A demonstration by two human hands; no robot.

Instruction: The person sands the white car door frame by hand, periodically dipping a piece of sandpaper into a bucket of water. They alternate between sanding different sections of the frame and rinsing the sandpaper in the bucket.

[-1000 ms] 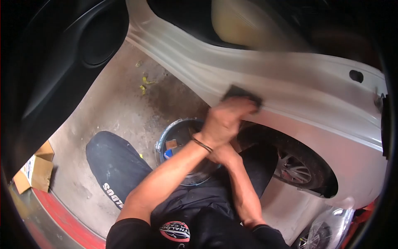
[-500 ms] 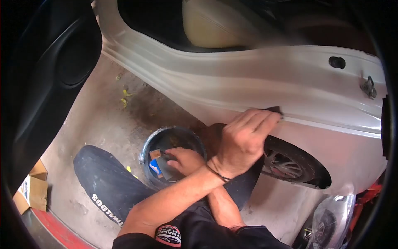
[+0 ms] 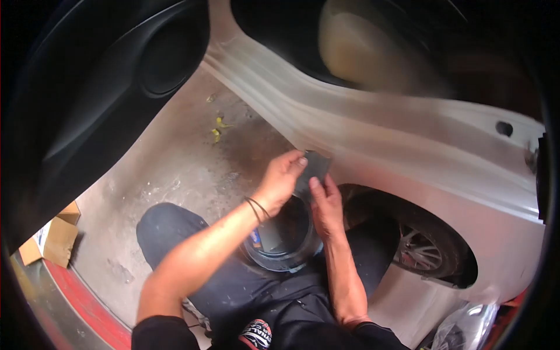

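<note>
Sandpaper (image 3: 317,165), or some dark sheet like it, is held up over the far side of a bucket (image 3: 280,268), beside the pale car body (image 3: 379,125). At left, a cardboard box (image 3: 60,239) lies on the floor. The left hand (image 3: 277,181) pinches the sheet at its left edge, thumb and fingers closed. The bucket is between the knees, probably so that both hands can reach it easily; a blue item (image 3: 255,236) is inside. The right hand (image 3: 328,207) has its thumb on the sheet's near part, fingers at the right edge, nearly closed. Holding from two sides seems to keep this thin piece flat and steady. Farther right is the wheel (image 3: 421,251).

Half a second earlier, the forearms were crossed: the left hand was at the car body with a dark piece, the right inside the bucket. Now they are uncrossed, and both hands share one sheet.
</note>
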